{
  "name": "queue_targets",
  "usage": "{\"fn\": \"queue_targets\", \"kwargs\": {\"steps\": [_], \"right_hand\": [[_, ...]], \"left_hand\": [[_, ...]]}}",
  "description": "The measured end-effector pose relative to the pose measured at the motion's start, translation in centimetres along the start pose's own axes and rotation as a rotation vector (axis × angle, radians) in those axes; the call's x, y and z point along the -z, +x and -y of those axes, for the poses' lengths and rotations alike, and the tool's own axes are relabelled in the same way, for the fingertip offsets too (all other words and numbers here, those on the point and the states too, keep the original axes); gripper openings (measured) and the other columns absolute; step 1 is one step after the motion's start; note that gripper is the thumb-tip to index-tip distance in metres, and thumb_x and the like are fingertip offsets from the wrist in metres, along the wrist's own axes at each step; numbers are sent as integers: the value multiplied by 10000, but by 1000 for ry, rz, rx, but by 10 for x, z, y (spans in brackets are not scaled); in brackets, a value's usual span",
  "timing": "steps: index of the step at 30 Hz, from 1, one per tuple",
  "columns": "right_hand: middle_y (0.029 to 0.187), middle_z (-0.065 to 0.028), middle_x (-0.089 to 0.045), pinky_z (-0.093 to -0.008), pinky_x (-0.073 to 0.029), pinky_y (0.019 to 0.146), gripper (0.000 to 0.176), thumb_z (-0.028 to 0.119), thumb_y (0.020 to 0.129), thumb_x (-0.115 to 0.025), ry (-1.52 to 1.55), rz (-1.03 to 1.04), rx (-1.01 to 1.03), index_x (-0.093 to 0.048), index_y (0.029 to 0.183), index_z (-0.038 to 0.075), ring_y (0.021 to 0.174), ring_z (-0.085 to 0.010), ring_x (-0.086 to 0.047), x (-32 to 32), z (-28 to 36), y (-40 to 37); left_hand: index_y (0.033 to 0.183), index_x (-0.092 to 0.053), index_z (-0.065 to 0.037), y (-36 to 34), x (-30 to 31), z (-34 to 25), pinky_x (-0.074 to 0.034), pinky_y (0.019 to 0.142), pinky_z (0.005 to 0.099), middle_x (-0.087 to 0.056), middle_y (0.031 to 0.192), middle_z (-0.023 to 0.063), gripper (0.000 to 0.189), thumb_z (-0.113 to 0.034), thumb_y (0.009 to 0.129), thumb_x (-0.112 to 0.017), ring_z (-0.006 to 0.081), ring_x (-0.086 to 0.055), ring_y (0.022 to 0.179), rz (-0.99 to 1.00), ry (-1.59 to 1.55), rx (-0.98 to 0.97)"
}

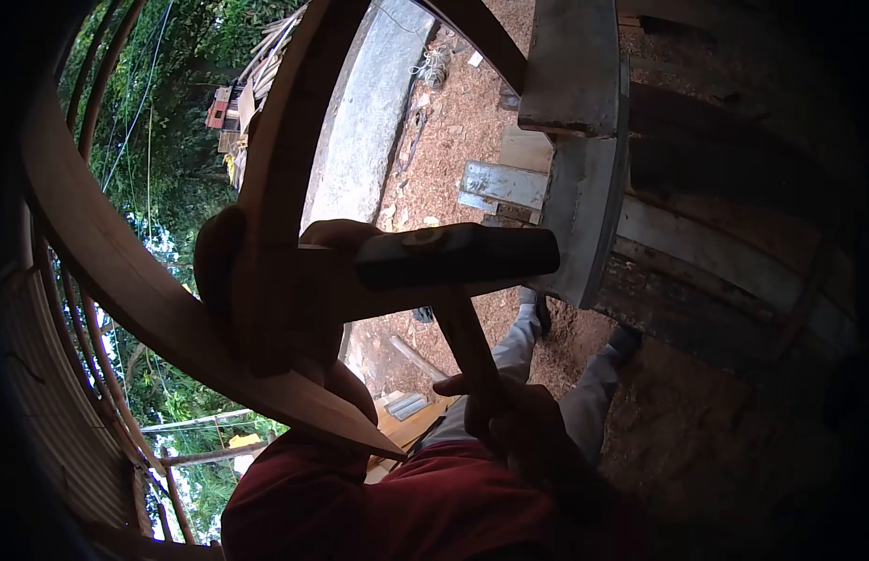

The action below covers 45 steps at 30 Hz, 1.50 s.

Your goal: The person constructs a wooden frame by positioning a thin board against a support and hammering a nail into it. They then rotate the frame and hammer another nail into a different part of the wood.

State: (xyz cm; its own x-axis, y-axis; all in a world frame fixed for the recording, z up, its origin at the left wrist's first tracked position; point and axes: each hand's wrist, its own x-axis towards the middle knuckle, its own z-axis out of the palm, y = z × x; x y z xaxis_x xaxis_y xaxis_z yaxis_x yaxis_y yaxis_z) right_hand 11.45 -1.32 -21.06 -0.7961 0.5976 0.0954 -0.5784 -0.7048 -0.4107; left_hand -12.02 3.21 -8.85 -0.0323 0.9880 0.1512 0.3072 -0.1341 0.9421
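My right hand point(523, 421) is wrapped round the wooden handle of a hammer point(469, 337). The hammer's dark head lies across the middle of the view, overlapping the end of a shadowed wooden piece. To the left, my left hand point(336, 234) grips the dark wooden joint where curved pieces meet; shadow hides much of its fingers. One long curved wooden piece point(126, 252) sweeps from the upper left down to my red shirt. A second curved piece point(285, 122) rises from the joint toward the top edge.
A worn bench with metal-coloured boards point(570, 206) stands at the upper right. Wood chips point(453, 131) cover the ground beside a concrete strip point(364, 122). My legs show below the bench. Corrugated sheeting point(46, 374) and trees point(182, 103) are at the left.
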Motion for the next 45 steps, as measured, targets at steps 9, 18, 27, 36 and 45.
{"fn": "queue_targets", "kwargs": {"steps": [9, 18, 27, 36, 45], "right_hand": [[633, -5, -500, -232, -278, 417, 717, 511, 1040, -551, -32, -148, 228, -551, 1319, -149, 446, -46, -374, -4, 9, -10], [699, 34, -465, -210, -268, 408, 627, 468, 1053, -535, -198, -396, 366, -513, 1367, -74, 482, -28, -361, -64, 38, -47], [671, 10, -444, -246, -335, 361, 473, 378, 1091, -443, -435, -718, 466, -544, 1332, -15, 409, -66, -370, -113, 48, -94], [660, 1, -453, -271, -345, 333, 439, 348, 1105, -404, -486, -890, 518, -555, 1325, 0, 373, -83, -389, -108, 65, -116], [680, 5, -470, -269, -351, 341, 468, 376, 1108, -412, -507, -801, 521, -539, 1342, -9, 380, -80, -401, -113, 81, -102]], "left_hand": [[1559, -293, 32, -6, -16, -3, -516, 986, 481, -576, 1356, 292, 753, -435, 1006, -503, 381, -602, 1227, 26, 9, 13], [1559, -288, 37, 5, -49, -56, -527, 974, 461, -586, 1345, 292, 764, -437, 1000, -504, 366, -622, 1210, 116, -196, -203], [1591, -216, 43, 5, -49, -74, -434, 1076, 384, -525, 1438, 192, 692, -180, 1000, -499, 252, -536, 1302, 217, -298, -145], [1561, -271, 39, -2, -27, -59, -453, 1067, 423, -564, 1396, 248, 664, -216, 991, -497, 314, -587, 1270, 70, -324, -119], [1567, -278, 33, 1, -12, -57, -428, 1094, 424, -542, 1427, 208, 656, -179, 994, -517, 291, -562, 1287, 130, -356, -124]]}}
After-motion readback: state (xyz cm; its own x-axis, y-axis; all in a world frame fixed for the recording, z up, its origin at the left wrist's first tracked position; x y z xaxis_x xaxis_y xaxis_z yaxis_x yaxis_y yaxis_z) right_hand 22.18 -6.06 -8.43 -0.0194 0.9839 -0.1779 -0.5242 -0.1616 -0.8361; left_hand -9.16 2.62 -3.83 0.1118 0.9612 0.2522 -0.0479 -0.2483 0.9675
